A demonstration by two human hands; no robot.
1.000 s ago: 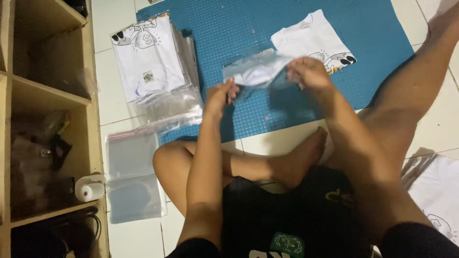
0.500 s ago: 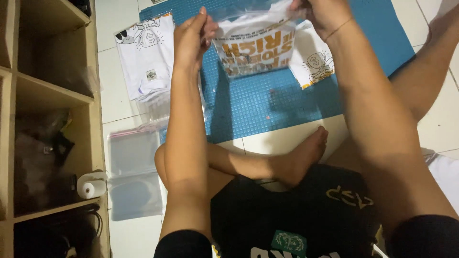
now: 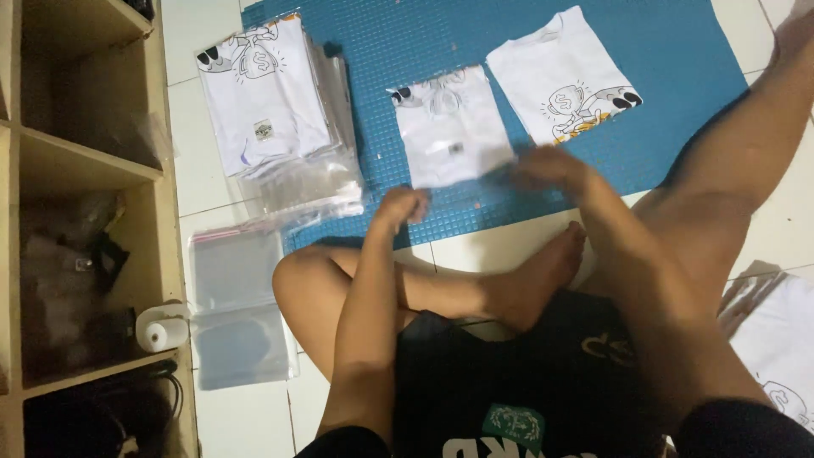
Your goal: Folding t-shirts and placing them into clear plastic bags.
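Observation:
A folded white shirt in a clear bag [image 3: 450,127] lies flat on the blue mat [image 3: 398,51] in front of me. My right hand [image 3: 547,166] rests at the bag's near right corner, blurred, fingers on its edge. My left hand [image 3: 402,206] hovers just below the bag's near left corner, fingers curled, holding nothing that I can see. A second folded white shirt with a cartoon print [image 3: 560,76] lies on the mat to the right, unbagged.
A stack of bagged white shirts [image 3: 271,102] sits at the mat's left edge, loose clear bags [image 3: 237,297] on the tiled floor below it. A wooden shelf unit [image 3: 85,170] stands on the left with a tape roll [image 3: 161,332]. More white shirts [image 3: 776,339] lie at right.
The bagged shirt, held up in both hands half a second ago, now lies flat on the mat. Both hands have come down toward its near edge.

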